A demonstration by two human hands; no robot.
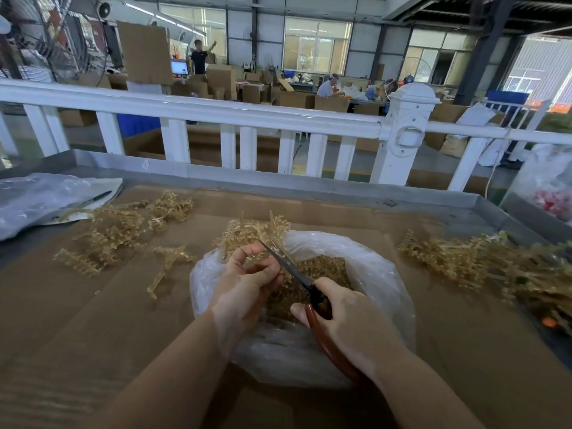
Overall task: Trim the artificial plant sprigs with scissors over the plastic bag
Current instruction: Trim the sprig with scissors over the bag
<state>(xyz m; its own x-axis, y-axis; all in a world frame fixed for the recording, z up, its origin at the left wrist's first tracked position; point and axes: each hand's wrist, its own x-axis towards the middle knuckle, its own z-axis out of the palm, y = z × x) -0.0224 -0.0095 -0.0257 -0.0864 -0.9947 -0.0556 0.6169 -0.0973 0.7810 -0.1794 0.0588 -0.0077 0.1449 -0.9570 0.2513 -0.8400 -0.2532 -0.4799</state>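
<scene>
A clear plastic bag lies open on the cardboard-covered table, holding a heap of golden trimmed bits. Above its far left rim my left hand pinches a golden artificial sprig that sticks up past the bag. My right hand grips red-handled scissors; their dark blades point up and left, with the tips against the sprig beside my left fingers.
Loose golden sprigs lie in a pile at left and another at right. A crumpled clear bag sits at far left, a bagged bundle at far right. A white railing runs behind the table's raised metal edge.
</scene>
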